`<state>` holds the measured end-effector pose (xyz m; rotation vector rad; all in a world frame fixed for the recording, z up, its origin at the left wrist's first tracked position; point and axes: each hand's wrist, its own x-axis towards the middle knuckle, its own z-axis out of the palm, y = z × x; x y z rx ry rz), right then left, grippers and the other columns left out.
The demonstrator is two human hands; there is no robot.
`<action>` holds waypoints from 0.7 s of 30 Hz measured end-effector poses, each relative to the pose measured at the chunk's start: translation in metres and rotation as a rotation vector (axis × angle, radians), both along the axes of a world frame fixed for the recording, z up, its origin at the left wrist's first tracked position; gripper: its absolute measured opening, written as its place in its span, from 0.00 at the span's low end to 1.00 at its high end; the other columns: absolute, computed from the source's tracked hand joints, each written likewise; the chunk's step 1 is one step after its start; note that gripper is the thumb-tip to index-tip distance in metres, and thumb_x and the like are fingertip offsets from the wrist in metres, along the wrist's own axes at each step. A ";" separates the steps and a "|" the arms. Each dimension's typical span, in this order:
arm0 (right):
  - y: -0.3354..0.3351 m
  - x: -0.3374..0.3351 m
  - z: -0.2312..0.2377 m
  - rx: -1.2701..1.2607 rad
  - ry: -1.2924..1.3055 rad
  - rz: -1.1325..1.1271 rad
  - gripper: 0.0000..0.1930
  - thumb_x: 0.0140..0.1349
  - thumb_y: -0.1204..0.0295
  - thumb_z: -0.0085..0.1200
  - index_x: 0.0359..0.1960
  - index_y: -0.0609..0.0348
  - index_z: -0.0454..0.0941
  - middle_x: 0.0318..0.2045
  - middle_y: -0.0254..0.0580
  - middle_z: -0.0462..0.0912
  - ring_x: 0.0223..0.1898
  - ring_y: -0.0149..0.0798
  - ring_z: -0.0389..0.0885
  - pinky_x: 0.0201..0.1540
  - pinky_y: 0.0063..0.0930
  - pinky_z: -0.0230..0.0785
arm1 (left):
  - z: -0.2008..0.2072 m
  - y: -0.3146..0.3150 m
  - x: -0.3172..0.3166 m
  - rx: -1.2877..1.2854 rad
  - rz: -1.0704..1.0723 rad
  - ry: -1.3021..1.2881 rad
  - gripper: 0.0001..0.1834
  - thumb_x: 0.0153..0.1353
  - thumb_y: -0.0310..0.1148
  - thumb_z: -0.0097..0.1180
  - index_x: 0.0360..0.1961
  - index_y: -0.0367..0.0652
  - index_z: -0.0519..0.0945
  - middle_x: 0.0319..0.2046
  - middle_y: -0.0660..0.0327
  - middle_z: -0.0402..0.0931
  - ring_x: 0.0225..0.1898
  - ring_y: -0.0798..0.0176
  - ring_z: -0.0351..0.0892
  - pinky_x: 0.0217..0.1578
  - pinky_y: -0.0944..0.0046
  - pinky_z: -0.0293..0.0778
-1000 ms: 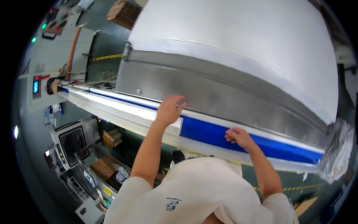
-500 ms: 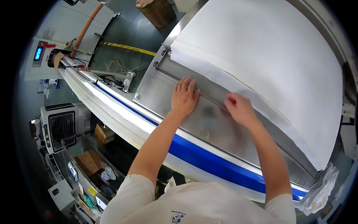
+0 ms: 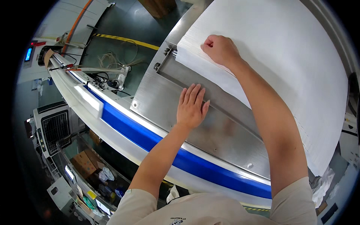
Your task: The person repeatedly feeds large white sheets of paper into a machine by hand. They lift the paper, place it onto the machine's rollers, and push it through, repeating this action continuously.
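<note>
Blue strip (image 3: 157,144): nearest your body, running along the front of the metal plate (image 3: 228,131), beneath your left forearm.
Left hand (image 3: 192,108): palm down over the plate, fingers straight and slightly spread, holding nothing that shows; its fingertips lie by the raised metal edge (image 3: 228,115).
Recess (image 3: 217,86): a grey channel between your left fingertips and the white sheets, so that hand is apart from them.
White sheets (image 3: 285,56): layered flat beyond the recess, just past your left hand and directly under your right; their near edge looks slightly uneven.
Work so far: the sheets appear laid out across the surface, with none visibly lifted clear; how much handling remains, you cannot tell from here.
Right hand (image 3: 222,50): curled into a loose fist over the sheets, close to their left corner; whether it pinches a layer underneath, you cannot tell.
Floor beyond: pale cables (image 3: 112,60), then yellow-and-black tape (image 3: 127,40), then a brown box (image 3: 159,7).
</note>
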<state>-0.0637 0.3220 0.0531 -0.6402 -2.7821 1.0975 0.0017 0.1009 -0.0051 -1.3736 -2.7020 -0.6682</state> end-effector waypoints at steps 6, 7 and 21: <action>0.001 0.000 -0.010 0.102 0.027 -0.037 0.10 0.53 0.61 0.53 0.28 0.51 0.81 0.27 0.40 0.83 0.32 0.46 0.81 0.36 0.37 0.73 | 0.003 0.003 -0.004 0.056 -0.002 -0.009 0.21 0.59 0.38 0.50 0.53 0.42 0.71 0.54 0.55 0.68 0.58 0.50 0.64 0.59 0.49 0.57; 0.001 0.000 -0.010 0.110 0.017 -0.041 0.10 0.53 0.60 0.53 0.28 0.51 0.81 0.27 0.40 0.83 0.31 0.46 0.81 0.35 0.38 0.73 | 0.004 0.004 -0.006 0.081 0.009 -0.031 0.22 0.59 0.38 0.50 0.53 0.42 0.71 0.54 0.54 0.68 0.58 0.49 0.64 0.58 0.50 0.57; 0.007 0.002 -0.013 0.159 0.044 -0.068 0.11 0.54 0.57 0.53 0.29 0.47 0.81 0.25 0.36 0.83 0.30 0.45 0.81 0.35 0.39 0.73 | 0.013 0.051 -0.127 0.144 -0.032 0.360 0.23 0.56 0.34 0.51 0.56 0.47 0.69 0.56 0.58 0.68 0.58 0.54 0.66 0.59 0.51 0.56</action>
